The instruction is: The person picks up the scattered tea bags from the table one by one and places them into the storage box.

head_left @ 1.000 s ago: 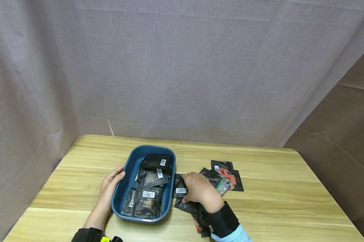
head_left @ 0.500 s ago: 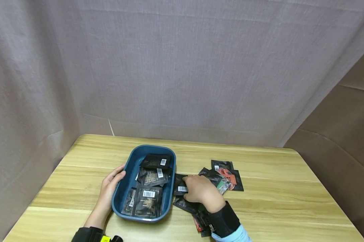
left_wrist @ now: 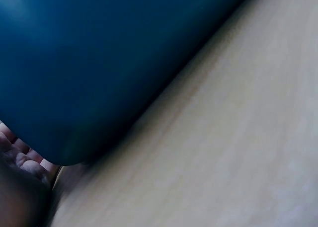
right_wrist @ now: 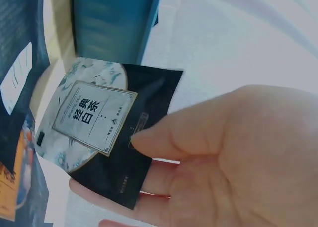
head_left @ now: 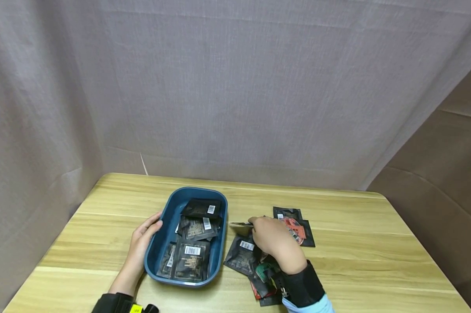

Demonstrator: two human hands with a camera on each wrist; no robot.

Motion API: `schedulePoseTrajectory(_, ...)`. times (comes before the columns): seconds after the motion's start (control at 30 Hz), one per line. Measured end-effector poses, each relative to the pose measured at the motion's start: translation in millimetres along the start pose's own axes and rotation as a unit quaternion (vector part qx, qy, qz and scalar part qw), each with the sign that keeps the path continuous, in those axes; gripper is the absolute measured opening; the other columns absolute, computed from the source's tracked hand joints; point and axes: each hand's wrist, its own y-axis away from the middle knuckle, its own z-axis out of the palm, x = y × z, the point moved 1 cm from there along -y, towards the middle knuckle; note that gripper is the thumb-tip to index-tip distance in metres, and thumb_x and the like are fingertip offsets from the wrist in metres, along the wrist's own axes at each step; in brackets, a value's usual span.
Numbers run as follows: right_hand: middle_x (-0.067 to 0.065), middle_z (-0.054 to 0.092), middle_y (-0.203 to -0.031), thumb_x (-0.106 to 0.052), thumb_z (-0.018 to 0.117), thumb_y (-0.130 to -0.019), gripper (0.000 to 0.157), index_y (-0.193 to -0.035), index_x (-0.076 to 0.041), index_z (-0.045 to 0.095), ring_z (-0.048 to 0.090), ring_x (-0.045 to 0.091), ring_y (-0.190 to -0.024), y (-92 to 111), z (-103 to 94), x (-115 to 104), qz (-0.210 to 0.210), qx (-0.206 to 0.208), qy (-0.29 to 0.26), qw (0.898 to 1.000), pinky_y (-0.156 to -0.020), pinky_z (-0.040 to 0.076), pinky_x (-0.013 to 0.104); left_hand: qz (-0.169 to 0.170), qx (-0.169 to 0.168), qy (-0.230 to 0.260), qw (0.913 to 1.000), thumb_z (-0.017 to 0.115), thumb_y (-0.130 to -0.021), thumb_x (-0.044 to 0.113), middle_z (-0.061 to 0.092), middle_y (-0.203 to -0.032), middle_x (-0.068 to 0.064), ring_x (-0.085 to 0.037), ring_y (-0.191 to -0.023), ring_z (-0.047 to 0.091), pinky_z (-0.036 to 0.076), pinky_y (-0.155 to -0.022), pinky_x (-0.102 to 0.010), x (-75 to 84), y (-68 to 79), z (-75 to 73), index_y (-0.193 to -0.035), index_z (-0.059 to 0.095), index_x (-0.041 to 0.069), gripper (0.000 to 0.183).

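Note:
My right hand [head_left: 273, 237] pinches a black tea sachet [right_wrist: 99, 122] between thumb and fingers. The right wrist view shows its pale label with Chinese characters; from the head it is seen nearly edge-on. Below it, a loose pile of black tea sachets [head_left: 241, 255] lies on the table. To the left stands a blue plastic bin [head_left: 152, 256] with several sachets [head_left: 192, 261] in it, some with barcodes showing. My left hand [head_left: 139, 245] rests against the bin's left outer wall, its fingers extended along it. The left wrist view is filled mostly by the bin's side [left_wrist: 89, 63].
More sachets, one with a red label [head_left: 294, 227], lie to the right of my right hand. The wooden table [head_left: 356, 252] reaches back to a grey cloth backdrop [head_left: 235, 87].
My right hand has lifted a sachet off the pile and moved slightly right, tilting it up. The sachet beneath is now uncovered. My left hand and the bin stay in place.

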Motion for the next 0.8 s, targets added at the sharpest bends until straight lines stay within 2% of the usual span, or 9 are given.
schedulePoseTrajectory(0.13,0.016,0.070,-0.111,-0.004,0.059,-0.094,0.029,-0.122,-0.002,0.068,0.066,0.029,-0.092,2,-3.7,0,0.001,0.008,0.007,1.000,-0.080,0.054,0.046,0.001,0.001,-0.005,1.0000,0.056,-0.102,0.028,0.052,-0.145,0.001,-0.001,-0.122,0.047,0.042,-0.095,-0.015,0.4,0.2,-0.2,-0.141,0.056,0.013,0.041)
schedulePoseTrajectory(0.3,0.015,0.070,-0.111,-0.004,0.059,-0.095,0.029,-0.122,-0.003,0.069,0.067,0.028,-0.089,6,-10.0,-3,0.004,0.023,0.011,1.000,-0.075,0.055,0.044,0.000,-0.004,-0.013,0.9999,0.054,-0.103,0.029,0.049,-0.146,-0.001,-0.002,-0.123,0.046,0.041,-0.095,-0.014,1.3,0.7,-0.2,-0.144,0.052,0.008,0.046)
schedulePoseTrajectory(0.53,0.013,0.070,-0.113,-0.002,0.057,-0.095,0.030,-0.123,-0.004,0.068,0.067,0.031,-0.094,16,-21.1,-7,0.003,0.039,0.001,0.999,-0.078,0.055,0.046,-0.006,-0.010,-0.023,0.9997,0.052,-0.104,0.028,0.044,-0.149,-0.009,-0.004,-0.124,0.045,0.041,-0.094,-0.013,2.1,1.4,0.2,-0.146,0.047,0.004,0.049)
schedulePoseTrajectory(0.63,0.013,0.069,-0.117,-0.001,0.057,-0.095,0.032,-0.124,-0.004,0.068,0.066,0.031,-0.094,21,-25.3,-10,-0.006,0.056,0.006,0.998,-0.077,0.055,0.045,-0.007,-0.009,-0.023,0.9997,0.052,-0.104,0.028,0.044,-0.150,-0.009,-0.003,-0.124,0.044,0.040,-0.094,-0.013,2.0,1.3,0.2,-0.147,0.046,0.003,0.050)
schedulePoseTrajectory(0.7,0.013,0.068,-0.120,0.000,0.056,-0.095,0.033,-0.126,-0.004,0.067,0.065,0.029,-0.084,23,-27.1,-12,-0.016,0.073,0.005,0.997,-0.071,0.053,0.042,-0.006,-0.008,-0.021,0.9997,0.053,-0.104,0.028,0.044,-0.150,-0.008,-0.003,-0.124,0.045,0.041,-0.094,-0.013,1.9,1.2,0.2,-0.146,0.047,0.003,0.050)
schedulePoseTrajectory(0.8,0.012,0.068,-0.122,0.001,0.058,-0.093,0.035,-0.127,-0.005,0.067,0.066,0.029,-0.088,26,-27.1,-18,-0.037,0.108,0.016,0.993,-0.077,0.053,0.044,-0.006,-0.007,-0.017,0.9998,0.053,-0.103,0.028,0.045,-0.150,-0.006,-0.002,-0.123,0.045,0.041,-0.094,-0.014,1.5,1.0,0.0,-0.146,0.048,0.006,0.049)
